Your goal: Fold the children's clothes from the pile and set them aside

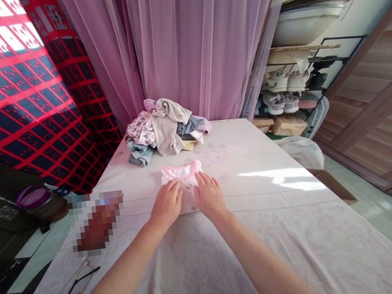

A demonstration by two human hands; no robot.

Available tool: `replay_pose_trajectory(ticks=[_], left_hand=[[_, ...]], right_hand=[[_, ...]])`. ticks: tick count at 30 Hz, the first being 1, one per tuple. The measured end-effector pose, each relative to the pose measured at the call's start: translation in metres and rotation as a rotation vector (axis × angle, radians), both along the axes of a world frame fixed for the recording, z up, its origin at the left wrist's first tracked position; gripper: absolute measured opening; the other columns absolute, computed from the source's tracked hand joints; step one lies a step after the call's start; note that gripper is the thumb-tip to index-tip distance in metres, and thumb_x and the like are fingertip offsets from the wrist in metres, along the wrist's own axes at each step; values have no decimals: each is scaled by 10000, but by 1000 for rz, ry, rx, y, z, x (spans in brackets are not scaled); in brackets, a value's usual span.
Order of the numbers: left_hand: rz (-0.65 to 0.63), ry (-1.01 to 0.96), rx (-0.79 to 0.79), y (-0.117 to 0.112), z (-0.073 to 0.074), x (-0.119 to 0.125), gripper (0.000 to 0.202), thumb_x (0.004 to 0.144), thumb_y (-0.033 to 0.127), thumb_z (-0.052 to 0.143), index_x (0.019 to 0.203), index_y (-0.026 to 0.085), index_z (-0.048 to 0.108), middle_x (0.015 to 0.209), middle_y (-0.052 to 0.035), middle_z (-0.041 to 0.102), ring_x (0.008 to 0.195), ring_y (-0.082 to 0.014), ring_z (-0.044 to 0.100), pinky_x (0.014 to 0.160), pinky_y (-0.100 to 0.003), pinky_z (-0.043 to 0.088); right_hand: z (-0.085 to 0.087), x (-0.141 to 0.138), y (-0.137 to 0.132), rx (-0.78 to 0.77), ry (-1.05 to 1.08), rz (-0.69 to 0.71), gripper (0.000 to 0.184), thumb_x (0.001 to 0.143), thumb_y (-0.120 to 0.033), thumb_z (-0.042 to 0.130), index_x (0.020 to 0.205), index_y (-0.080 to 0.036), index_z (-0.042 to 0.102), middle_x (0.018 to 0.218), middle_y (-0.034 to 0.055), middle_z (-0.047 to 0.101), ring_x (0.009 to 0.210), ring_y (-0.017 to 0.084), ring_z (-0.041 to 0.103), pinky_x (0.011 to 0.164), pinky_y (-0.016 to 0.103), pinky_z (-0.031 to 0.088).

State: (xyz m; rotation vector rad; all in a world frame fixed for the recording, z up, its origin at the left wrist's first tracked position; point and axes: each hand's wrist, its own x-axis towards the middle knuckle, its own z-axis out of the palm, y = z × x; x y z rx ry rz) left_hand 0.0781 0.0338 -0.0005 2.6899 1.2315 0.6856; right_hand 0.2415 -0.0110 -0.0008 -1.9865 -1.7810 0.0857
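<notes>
Left hand (166,204) & right hand (209,195) lie flat, a bit apart, on a small folded pink-trim shirt (183,173) on the table cloth (283,250), near the clothes pile (165,127), & w/ no grip, a fast push could make it slip or unfold.

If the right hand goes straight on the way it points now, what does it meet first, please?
The pink collar of the folded garment, probably: the right hand rests on that garment, and the collar lies just ahead of its fingertips.
</notes>
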Motion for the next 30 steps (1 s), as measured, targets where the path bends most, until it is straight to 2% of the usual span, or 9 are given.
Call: replay_pose_trajectory(ticks=[2, 4, 8, 14, 18, 23, 26, 30], left_hand=[[130, 12, -49, 4, -13, 20, 418, 942, 192, 362, 1302, 116, 561, 1369, -162, 584, 1261, -266, 544, 1043, -464, 447], [197, 45, -54, 2, -28, 30, 438, 955, 216, 350, 1341, 115, 532, 1410, -168, 550, 1322, -294, 488, 1082, -511, 398], [159, 121, -6, -6, -45, 23, 498, 971, 280, 342, 1434, 129, 446, 1491, -145, 472, 1393, -295, 404, 1139, -517, 319], [-18, 182, 28, 1, -46, -6, 673, 945, 560, 385, 1479, 151, 385, 1535, -143, 410, 1434, -305, 335, 1164, -491, 280], [-68, 181, 1, 9, -49, -21, 805, 886, 688, 398, 1503, 174, 333, 1554, -142, 375, 1448, -313, 301, 1159, -491, 285], [-45, 170, -16, 13, -54, -26, 930, 817, 754, 449, 1523, 173, 277, 1568, -162, 337, 1455, -341, 270, 1149, -501, 290], [-47, 190, -25, 13, -53, -24, 964, 788, 741, 509, 1519, 154, 283, 1564, -179, 336, 1451, -350, 277, 1153, -504, 281], [-35, 207, -65, 11, -46, -28, 939, 783, 663, 574, 1528, 183, 263, 1571, -166, 330, 1456, -338, 272, 1150, -519, 282]], right_hand=[[-3, -15, 13, -115, -7, -39, 514, 956, -208, 377, 1459, -111, 417, 1518, 157, 420, 1413, 285, 358, 1136, 487, 278], [-11, -20, 17, -170, -25, -12, 515, 968, -227, 352, 1469, -124, 410, 1537, 137, 396, 1438, 283, 314, 1143, 494, 268], [-22, -8, 8, -158, -85, 105, 503, 989, -300, 321, 1466, -179, 428, 1556, 97, 372, 1452, 261, 289, 1153, 525, 246], [-18, 24, 1, -193, -140, 261, 490, 1002, -327, 303, 1463, -235, 441, 1560, 66, 367, 1449, 232, 299, 1176, 522, 203], [-14, 33, -1, -226, -142, 275, 492, 994, -301, 320, 1466, -223, 438, 1560, 65, 367, 1450, 231, 299, 1183, 518, 194], [-13, 7, -8, -164, -112, 172, 520, 988, -276, 323, 1500, -197, 377, 1576, 81, 328, 1464, 229, 268, 1188, 514, 188], [-16, -7, -9, -152, -115, 219, 517, 989, -293, 341, 1496, -204, 386, 1576, 80, 327, 1466, 228, 263, 1185, 508, 203], [-21, 7, -14, -189, -147, 258, 545, 991, -389, 372, 1507, -212, 361, 1585, 96, 304, 1474, 258, 240, 1169, 555, 200]])
